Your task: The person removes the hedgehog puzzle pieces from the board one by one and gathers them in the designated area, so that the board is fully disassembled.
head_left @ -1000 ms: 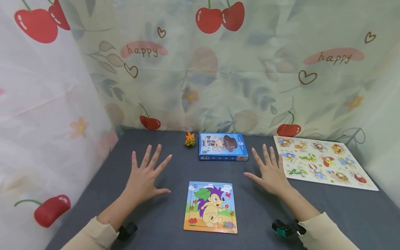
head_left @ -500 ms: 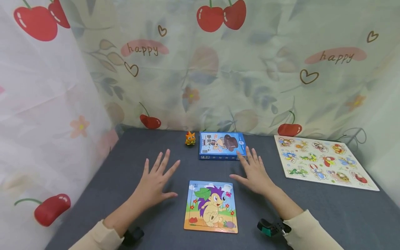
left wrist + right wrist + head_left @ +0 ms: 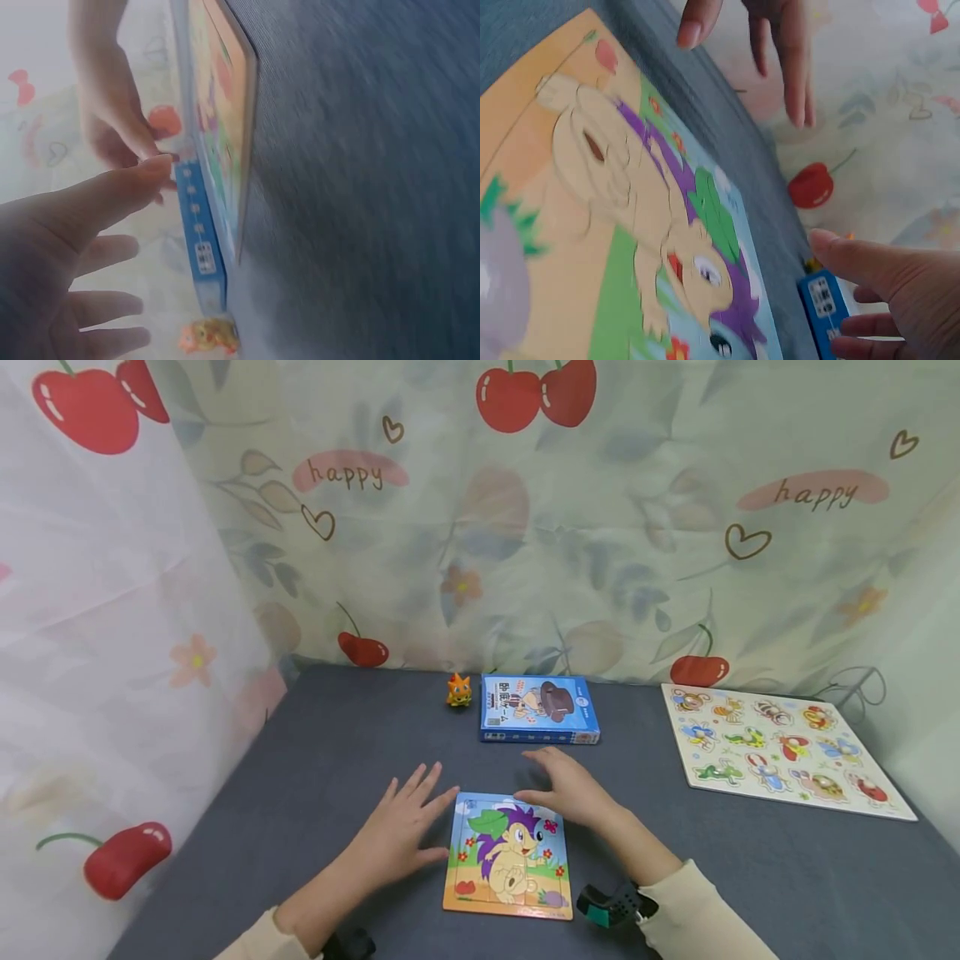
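Observation:
A square hedgehog jigsaw puzzle (image 3: 507, 860) lies flat on the dark table, all its picture showing. My left hand (image 3: 401, 831) is at its left edge, fingers spread, thumb tip right by the board's side. Over the puzzle's top right corner hovers my right hand (image 3: 573, 789), fingers loosely bent, thumb pointing left across the top edge. Neither hand holds anything. In the left wrist view the puzzle (image 3: 225, 97) appears edge-on beyond my left thumb. The right wrist view shows the puzzle (image 3: 630, 195) up close, with my right hand (image 3: 900, 292) beside it.
Behind the puzzle stands a blue game box (image 3: 540, 710) with a hat picture. A small orange toy figure (image 3: 459, 690) sits left of it. At the right lies a white insect puzzle board (image 3: 783, 752). A cherry-print curtain (image 3: 480, 552) encloses the table's back and left.
Both hands have moved inward and down toward the puzzle, the left going right and the right going left. The right fingers have become more bent. The puzzle has stayed in place.

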Motion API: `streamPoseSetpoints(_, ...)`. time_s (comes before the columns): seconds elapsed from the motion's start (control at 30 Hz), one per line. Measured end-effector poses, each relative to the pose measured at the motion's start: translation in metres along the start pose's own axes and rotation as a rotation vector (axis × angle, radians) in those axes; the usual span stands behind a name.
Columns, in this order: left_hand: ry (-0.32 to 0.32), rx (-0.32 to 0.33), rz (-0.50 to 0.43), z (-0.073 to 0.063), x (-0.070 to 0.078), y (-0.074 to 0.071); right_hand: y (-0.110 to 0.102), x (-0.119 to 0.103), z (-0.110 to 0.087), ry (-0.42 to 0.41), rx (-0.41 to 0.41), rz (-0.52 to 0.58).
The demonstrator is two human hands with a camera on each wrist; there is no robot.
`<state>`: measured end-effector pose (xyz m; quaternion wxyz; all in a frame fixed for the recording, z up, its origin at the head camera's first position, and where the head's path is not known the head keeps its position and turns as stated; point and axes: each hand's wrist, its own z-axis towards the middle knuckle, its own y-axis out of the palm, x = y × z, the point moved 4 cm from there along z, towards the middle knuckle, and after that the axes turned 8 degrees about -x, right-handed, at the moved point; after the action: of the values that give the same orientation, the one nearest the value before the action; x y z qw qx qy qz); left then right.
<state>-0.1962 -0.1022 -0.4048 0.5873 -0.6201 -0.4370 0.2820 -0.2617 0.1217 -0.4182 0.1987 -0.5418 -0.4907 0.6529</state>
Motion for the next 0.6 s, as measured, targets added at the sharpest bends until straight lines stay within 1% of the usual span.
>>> streamPoseSetpoints(0.07,0.011,-0.038,-0.031,0.001,0.005,0.003,0.003,-0.005,0.003,-0.025,-0.019,0.033)
streamPoseSetpoints(0.17,0.024,-0.089,-0.064,0.003,0.011,0.007,0.007,-0.012,0.007,-0.093,-0.038,0.070)
streamPoseSetpoints(0.27,0.018,-0.129,-0.112,0.003,0.017,0.012,0.010,-0.017,0.011,-0.153,-0.062,0.107)
streamPoseSetpoints(0.43,-0.017,-0.172,-0.191,0.003,0.022,0.020,0.018,-0.021,0.018,-0.156,-0.130,0.202)
streamPoseSetpoints(0.5,-0.013,-0.181,-0.197,0.003,0.024,0.023,0.022,-0.021,0.021,-0.154,-0.164,0.235)
streamPoseSetpoints(0.6,-0.009,-0.200,-0.201,0.004,0.027,0.027,0.028,-0.023,0.026,-0.172,-0.217,0.253)
